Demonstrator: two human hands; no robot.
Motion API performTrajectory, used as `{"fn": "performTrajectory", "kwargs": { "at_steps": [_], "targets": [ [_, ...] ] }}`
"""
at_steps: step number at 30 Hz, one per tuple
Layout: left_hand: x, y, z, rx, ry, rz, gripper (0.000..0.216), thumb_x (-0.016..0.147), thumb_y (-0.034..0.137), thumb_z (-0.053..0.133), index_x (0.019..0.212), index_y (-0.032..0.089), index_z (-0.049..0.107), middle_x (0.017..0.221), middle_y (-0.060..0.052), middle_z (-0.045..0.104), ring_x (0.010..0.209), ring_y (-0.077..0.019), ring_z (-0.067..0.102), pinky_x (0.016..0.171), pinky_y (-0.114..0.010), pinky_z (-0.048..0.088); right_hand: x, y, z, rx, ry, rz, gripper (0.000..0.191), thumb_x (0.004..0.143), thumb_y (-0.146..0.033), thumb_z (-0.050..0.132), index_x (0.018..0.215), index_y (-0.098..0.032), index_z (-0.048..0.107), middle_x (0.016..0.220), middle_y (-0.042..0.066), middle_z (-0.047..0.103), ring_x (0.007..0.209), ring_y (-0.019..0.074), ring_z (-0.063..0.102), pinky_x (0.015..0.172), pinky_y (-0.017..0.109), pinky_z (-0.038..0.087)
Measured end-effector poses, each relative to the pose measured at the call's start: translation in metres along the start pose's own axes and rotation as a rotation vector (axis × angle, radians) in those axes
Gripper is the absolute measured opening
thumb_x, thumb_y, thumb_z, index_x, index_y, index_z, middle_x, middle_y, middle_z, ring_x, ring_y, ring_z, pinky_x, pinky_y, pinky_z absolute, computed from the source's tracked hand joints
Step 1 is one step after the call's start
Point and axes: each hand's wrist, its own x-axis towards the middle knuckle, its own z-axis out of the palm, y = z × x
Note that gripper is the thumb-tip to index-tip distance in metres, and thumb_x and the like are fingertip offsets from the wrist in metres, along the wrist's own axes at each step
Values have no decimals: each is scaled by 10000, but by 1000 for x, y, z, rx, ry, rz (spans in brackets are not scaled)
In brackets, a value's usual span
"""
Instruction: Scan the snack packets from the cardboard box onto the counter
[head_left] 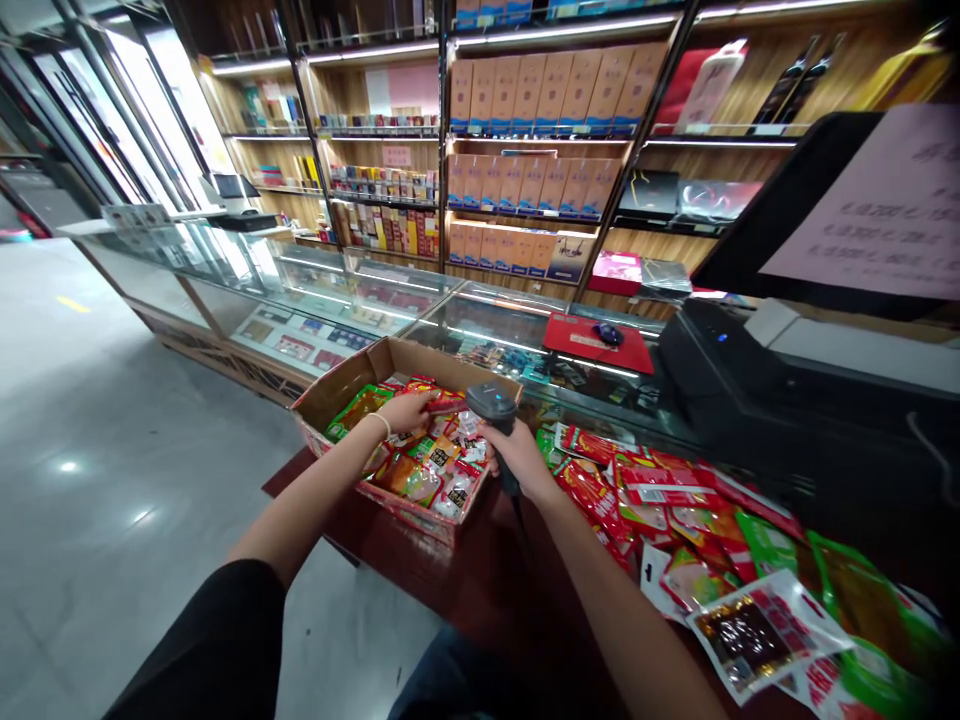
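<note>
My right hand is wrapped round the handle of a black barcode scanner, whose head points left over the box. Inside the open cardboard box, my left hand holds a red snack packet in closed fingers, just left of the scanner head. Many snack packets in red, green, orange and white wrappers lie below it in the box. A pile of similar snack packets is spread on the dark red table to the right of my right forearm.
The box stands on a dark red table against a glass display counter. A red mouse pad with a computer mouse lies on the counter. At right stands a black checkout terminal. Shelves of boxed goods line the wall.
</note>
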Motion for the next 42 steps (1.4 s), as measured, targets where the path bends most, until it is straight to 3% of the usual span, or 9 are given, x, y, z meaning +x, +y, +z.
{"fn": "performTrajectory", "kwargs": {
  "at_steps": [4,8,13,17,24,28,33,39,42],
  "targets": [
    [-4,5,-7,-500,181,-119,337,851,376,518,1109,183,615,1053,-88,688,947,-234,639,836,-333,487,-4,1,-5,-28,-38,-29,351,718,-487,706,761,-204,501,472,-65,525,333,108,484,303,216,415],
    [-1,16,-7,-1136,102,-167,363,852,455,532,1059,167,607,987,-76,709,840,-196,668,749,-314,530,-12,1,-16,-37,-37,-58,367,734,-501,696,811,-201,499,481,-71,527,327,108,476,294,209,395],
    [-4,29,-22,-1480,128,-225,285,781,315,674,1003,149,608,927,-70,709,739,-146,670,687,-269,548,-30,-8,-29,-26,-7,-42,383,741,-500,682,873,-218,458,469,-93,517,306,101,449,295,196,365],
    [-16,43,-41,-1568,195,-299,314,694,194,759,966,148,608,906,-65,710,718,-127,675,686,-247,558,-47,-13,-39,-97,6,-88,405,757,-477,665,982,-232,433,488,-105,530,324,108,469,312,191,371],
    [-27,83,-50,-1541,229,-197,380,674,247,794,992,155,607,946,-63,712,756,-122,681,697,-226,547,-71,-10,-56,-174,18,-147,515,767,-445,660,1157,-268,373,488,-134,502,318,113,469,310,185,351],
    [-26,104,-50,-1522,213,-167,386,683,244,782,1016,145,612,969,-72,710,771,-127,677,731,-250,550,-80,-15,-60,-186,23,-147,493,764,-412,677,1140,-261,396,487,-126,505,316,115,452,308,199,345],
    [-22,122,-48,-1501,216,-96,381,700,276,763,1012,122,607,981,-111,705,789,-171,683,713,-290,558,-89,-16,-68,-302,47,-154,248,767,-365,671,904,-230,514,424,-84,492,321,131,472,338,232,357],
    [-12,146,-42,-1413,174,-104,472,650,329,799,1027,163,567,944,-64,705,763,-154,683,696,-272,556,-105,-6,-93,-185,165,-148,385,753,-386,690,1061,-250,503,514,-78,540,358,132,488,338,240,388],
    [2,171,-37,-1316,38,-70,465,633,383,802,962,159,562,873,-48,701,726,-151,673,668,-266,546,-122,-3,-114,-99,269,-131,426,751,-392,693,1101,-258,491,515,-88,517,358,120,466,344,235,388]
  ]
}}
